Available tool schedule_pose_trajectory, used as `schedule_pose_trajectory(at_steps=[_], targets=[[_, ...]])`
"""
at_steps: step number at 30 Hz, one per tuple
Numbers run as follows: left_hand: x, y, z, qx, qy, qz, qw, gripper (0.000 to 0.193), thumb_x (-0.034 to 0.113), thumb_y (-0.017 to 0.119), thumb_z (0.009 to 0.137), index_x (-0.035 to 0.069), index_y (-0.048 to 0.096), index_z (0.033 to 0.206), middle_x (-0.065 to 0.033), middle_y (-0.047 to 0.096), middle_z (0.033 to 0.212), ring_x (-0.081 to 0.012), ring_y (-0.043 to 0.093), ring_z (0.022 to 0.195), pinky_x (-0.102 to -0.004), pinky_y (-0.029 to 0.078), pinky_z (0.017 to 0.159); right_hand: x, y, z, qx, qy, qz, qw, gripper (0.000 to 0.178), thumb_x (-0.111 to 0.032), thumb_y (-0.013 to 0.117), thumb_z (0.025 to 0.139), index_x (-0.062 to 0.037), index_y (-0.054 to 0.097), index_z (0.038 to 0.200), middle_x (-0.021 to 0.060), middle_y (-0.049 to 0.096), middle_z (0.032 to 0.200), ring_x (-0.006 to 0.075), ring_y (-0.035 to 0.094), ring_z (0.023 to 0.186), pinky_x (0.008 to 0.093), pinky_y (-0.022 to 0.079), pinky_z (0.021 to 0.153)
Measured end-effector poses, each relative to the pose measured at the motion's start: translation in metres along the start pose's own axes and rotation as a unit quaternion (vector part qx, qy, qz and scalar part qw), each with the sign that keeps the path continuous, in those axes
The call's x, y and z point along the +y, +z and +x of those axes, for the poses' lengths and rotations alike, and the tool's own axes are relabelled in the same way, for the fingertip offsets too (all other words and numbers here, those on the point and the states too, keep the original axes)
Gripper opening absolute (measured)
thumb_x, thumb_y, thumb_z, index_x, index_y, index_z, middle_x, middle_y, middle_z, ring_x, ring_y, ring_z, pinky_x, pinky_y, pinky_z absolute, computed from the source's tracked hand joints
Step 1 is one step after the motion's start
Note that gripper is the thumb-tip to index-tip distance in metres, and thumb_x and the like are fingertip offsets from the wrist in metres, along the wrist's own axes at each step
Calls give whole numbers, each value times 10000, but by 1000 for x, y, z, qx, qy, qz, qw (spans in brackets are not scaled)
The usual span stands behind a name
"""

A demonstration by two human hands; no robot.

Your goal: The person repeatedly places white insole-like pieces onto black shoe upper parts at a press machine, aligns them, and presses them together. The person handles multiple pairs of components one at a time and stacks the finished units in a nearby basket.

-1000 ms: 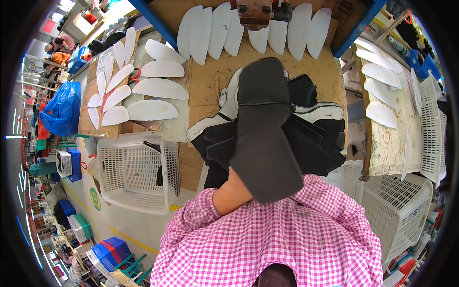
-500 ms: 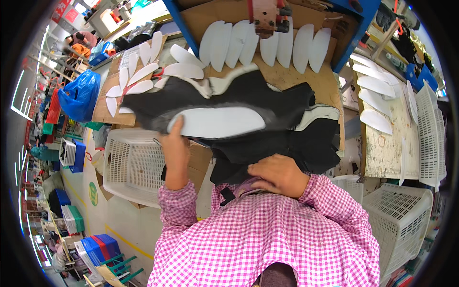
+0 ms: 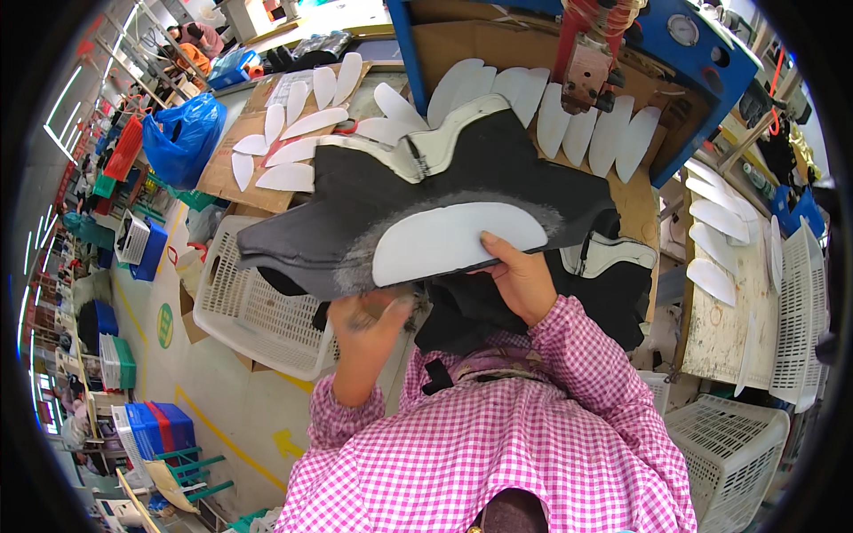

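A black shoe upper (image 3: 498, 164) with white trim along its far edges is held up in front of me. A curved white pad (image 3: 444, 242) lies on it, with a greyish fuzzy band around the pad. My right hand (image 3: 526, 282) pinches the near edge, thumb on top of the pad and fingers hidden underneath. Just below the upper's near left edge is my left hand (image 3: 366, 327), its fingers smeared by motion; whether it touches the upper I cannot tell. More black uppers (image 3: 577, 306) with white trim lie beneath, toward the right.
Loose white pads (image 3: 311, 123) are spread on cardboard at the left, others (image 3: 613, 133) stand inside the blue machine frame (image 3: 702, 115). White baskets (image 3: 267, 311) flank me on both sides. A side bench (image 3: 737, 346) at the right carries more pads.
The upper with its pad has come nearer and shifted right. My right hand has risen from my lap to grip it; my left hand has left the pad and dropped below the edge.
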State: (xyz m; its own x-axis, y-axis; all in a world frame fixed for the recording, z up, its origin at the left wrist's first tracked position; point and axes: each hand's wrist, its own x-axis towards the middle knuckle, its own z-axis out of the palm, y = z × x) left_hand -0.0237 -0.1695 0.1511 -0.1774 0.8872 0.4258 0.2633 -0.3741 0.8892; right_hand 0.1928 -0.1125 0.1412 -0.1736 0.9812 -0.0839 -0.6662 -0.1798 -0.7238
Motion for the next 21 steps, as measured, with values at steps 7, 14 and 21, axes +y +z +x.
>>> schedule_pose_trajectory(at_steps=[7, 14, 21], targets=[[-33, 7, -6, -200, -173, -235, 935, 576, 311, 633, 895, -60, 439, 1291, -129, 616, 1116, -153, 585, 905, -281, 490, 773, -5, -20, 5, 21, -25, 6, 999, 303, -94, 606, 898, -1, 535, 1179, 109, 629, 1073, 216, 653, 917, 340, 579, 710], [-35, 42, -1, 62, -133, -148, 978, 256, 79, 458, 980, -73, 533, 1172, -140, 570, 1157, -219, 542, 1065, -344, 413, 933, 10, 0, -5, 28, 11, -193, 981, 301, -196, 653, 894, 9, 592, 1106, 92, 637, 999, 165, 637, 824, 282, 556, 675], [-65, 63, -5, 59, 109, 155, 980, 350, 157, 597, 907, -65, 555, 1175, -174, 589, 1178, -284, 563, 1078, -383, 406, 968, 14, 12, -4, -151, -321, -582, 732, 621, 9, 585, 815, 5, 371, 1399, 210, 558, 1268, 279, 671, 834, 309, 531, 711]])
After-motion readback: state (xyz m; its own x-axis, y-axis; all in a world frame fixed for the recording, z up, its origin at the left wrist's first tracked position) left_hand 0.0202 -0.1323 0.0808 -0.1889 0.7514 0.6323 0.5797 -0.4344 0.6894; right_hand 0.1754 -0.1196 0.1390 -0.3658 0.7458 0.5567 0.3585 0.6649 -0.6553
